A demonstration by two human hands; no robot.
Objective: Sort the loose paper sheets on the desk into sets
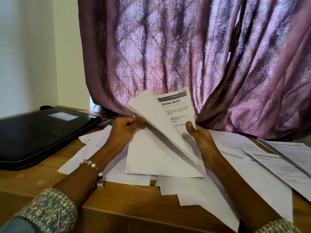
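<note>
I hold a stack of white paper sheets raised above the wooden desk. My left hand pinches several sheets at their upper left and fans them away from the rest. My right hand grips the right edge of the stack, thumb on a printed page headed "Bottle Re…". More loose printed sheets lie spread over the desk on the right, and others lie under my left wrist. Blank-side sheets hang over the desk's front edge.
A shut black laptop lies on the desk at the left. A pen with a blue cap lies beside it. A purple patterned curtain hangs behind the desk and drapes onto its back edge. A white wall is at the left.
</note>
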